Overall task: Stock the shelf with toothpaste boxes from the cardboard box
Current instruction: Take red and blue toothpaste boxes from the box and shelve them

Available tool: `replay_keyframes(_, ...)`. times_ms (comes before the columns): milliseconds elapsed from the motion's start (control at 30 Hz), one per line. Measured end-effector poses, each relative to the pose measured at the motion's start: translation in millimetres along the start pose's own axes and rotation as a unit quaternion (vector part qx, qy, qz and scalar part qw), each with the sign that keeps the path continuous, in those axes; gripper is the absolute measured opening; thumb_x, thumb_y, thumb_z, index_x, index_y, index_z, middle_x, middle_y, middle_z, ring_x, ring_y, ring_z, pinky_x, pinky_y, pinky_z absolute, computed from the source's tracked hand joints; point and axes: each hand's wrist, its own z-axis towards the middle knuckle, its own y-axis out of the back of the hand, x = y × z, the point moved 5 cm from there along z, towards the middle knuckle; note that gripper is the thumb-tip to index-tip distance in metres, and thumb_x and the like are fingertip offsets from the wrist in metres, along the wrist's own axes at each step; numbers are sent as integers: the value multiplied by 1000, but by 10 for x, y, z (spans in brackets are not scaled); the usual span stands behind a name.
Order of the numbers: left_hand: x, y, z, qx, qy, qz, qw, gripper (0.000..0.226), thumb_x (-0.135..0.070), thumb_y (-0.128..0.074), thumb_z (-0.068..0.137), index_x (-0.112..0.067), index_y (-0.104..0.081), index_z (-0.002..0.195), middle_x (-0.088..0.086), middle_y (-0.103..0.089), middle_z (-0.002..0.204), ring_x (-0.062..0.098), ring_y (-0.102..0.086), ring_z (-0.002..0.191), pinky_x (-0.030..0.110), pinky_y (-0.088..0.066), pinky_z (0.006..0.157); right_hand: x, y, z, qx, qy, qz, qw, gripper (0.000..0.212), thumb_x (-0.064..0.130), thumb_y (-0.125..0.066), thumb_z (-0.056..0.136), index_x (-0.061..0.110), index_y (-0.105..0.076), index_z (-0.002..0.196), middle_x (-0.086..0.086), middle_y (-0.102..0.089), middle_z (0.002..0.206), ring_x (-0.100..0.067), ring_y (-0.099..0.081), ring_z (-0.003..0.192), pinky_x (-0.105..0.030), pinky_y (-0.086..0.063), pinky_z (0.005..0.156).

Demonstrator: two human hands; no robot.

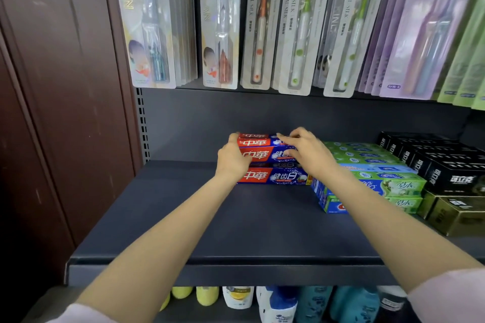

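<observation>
Bare shelf (183,231) is left open in front and left of the red-blue toothpaste boxes (273,176); green boxes (388,186) seemingly touch them rightward.

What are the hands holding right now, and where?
Left hand grips the left end of the stacked red-and-blue toothpaste boxes; right hand rests on top.

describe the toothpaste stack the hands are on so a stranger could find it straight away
Look at the dark shelf under the hanging toothbrushes. Near its back stands a stack of red and blue boxes, the leftmost toothpaste there, with both hands on it. The green boxes and black boxes to its right have no red.
</observation>
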Motion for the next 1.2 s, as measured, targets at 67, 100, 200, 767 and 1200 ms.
replay_keyframes(67, 14, -36, 24, 15, 4, 30, 999, 64, -20, -55, 95, -16, -21, 149, 11, -50, 138, 27, -56, 119, 38, -51, 91, -28, -73, -7, -4, -7, -34, 999, 46, 22, -48, 97, 26, -40, 142, -3, -46, 137, -24, -44, 124, -35, -35, 107)
replay_keyframes(100, 24, -63, 33, 28, 5, 47, 998, 64, -21, -54, 96, -16, -19, 150, 11, -50, 138, 27, -56, 118, 37, -51, 89, -34, -110, -9, 4, -15, -39, 999, 45, 21, -48, 97, 25, -41, 141, -2, -46, 139, -24, -43, 126, -36, -34, 108)
replay_keyframes(200, 35, -107, 37, 49, -1, 81, 996, 62, -20, -53, 96, -14, -22, 149, 12, -51, 137, 27, -57, 117, 36, -51, 90, 1, -154, 21, 23, -38, -15, 999, 46, 15, -50, 96, 20, -42, 141, -4, -46, 139, -24, -40, 129, -39, -40, 104)
replay_keyframes(767, -696, -623, -655, 8, -172, 244, 954, 25, -16, -50, 92, -9, -54, 116, 11, -56, 116, 30, -55, 106, 39, -46, 78, -94, 544, -831, -58, -71, 126, 988, 20, 21, -52, 93, 16, -68, 105, -6, -65, 97, -23, -59, 87, -34, -49, 77)
replay_keyframes(1200, -1425, -2773, -2157, 215, -140, 172, 951, 8, -24, -52, 86, -23, -60, 82, 4, -71, 91, 27, -65, 89, 41, -53, 79, -2034, 597, -3000, 161, -164, 78, 970, 22, 25, -52, 92, 19, -69, 104, -8, -69, 103, -28, -62, 98, -42, -52, 83)
